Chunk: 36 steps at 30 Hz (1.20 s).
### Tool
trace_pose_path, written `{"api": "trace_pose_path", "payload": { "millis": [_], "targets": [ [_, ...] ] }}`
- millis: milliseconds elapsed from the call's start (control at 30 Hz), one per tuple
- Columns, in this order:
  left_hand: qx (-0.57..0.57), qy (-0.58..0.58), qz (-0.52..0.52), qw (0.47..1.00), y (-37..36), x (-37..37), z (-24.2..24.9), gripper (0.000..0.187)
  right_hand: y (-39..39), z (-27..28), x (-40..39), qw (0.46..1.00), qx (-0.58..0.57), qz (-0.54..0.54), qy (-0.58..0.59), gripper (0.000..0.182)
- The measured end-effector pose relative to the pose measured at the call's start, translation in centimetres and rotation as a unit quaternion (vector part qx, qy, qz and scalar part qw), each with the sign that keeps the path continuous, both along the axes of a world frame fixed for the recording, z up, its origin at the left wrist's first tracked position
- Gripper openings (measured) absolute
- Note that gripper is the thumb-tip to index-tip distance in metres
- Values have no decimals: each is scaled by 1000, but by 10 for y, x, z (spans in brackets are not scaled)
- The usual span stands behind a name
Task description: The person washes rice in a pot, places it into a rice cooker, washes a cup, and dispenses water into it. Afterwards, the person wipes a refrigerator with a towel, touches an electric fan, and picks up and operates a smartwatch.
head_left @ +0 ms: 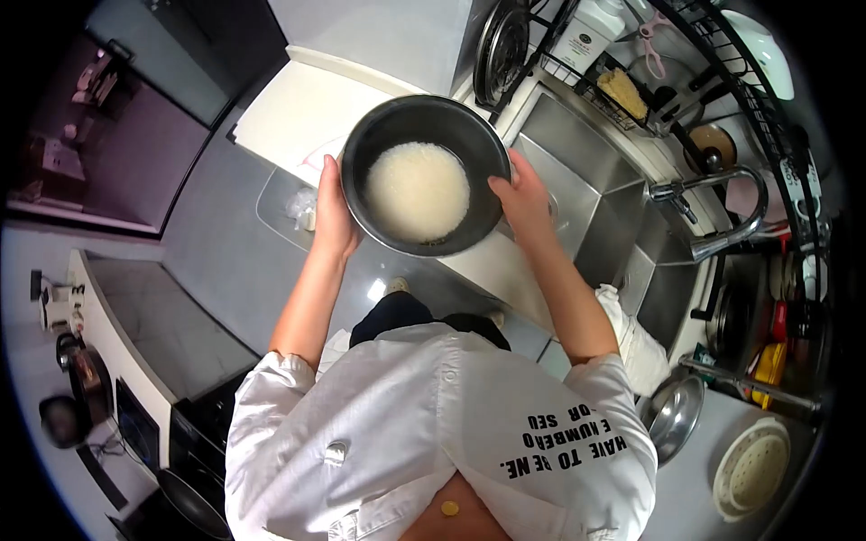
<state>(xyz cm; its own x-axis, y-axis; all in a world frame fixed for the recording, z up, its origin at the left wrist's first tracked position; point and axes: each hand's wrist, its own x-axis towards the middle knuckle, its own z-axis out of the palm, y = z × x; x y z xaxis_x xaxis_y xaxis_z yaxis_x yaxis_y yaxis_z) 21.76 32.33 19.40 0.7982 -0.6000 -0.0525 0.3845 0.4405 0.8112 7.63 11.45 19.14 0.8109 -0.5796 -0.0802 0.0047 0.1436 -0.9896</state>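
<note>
Between my two hands is a round dark-coated cooking pot point(431, 122), like a rice cooker's inner pot, held out in front of my body. White rice point(417, 191) covers its bottom, and whether water lies over it is hard to tell. My left hand point(336, 215) is closed against the pot's left side. My right hand point(527, 197) grips the opposite side, its thumb over the rim. The fingers beneath the pot are hidden.
A steel double sink point(577, 144) with a curved faucet point(753, 203) lies to the right. A black dish rack point(776, 99) stands behind it. White counter point(311, 104) runs ahead. At left is another counter with a frying pan point(194, 505). A clear bin point(280, 212) stands below.
</note>
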Motion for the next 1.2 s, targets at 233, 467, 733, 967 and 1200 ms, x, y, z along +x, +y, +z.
{"api": "trace_pose_path", "payload": {
  "millis": [233, 467, 733, 967, 1200],
  "targets": [
    [13, -34, 39, 999, 5, 1, -15, 58, -33, -11, 84, 991, -111, -11, 76, 38],
    [250, -353, 10, 901, 31, -55, -80, 82, -63, -3, 158, 856, -476, 143, 140, 35],
    [250, -481, -32, 839, 52, -62, -67, 46, -23, 14, 229, 753, -578, 301, 90, 27],
    [181, -260, 223, 922, 27, 40, -54, 24, 11, 14, 239, 694, -628, 352, -11, 30],
    [213, -207, 95, 950, -1, 106, -39, 34, -20, 55, 145, 779, -624, 63, 23, 37]
  ]
}}
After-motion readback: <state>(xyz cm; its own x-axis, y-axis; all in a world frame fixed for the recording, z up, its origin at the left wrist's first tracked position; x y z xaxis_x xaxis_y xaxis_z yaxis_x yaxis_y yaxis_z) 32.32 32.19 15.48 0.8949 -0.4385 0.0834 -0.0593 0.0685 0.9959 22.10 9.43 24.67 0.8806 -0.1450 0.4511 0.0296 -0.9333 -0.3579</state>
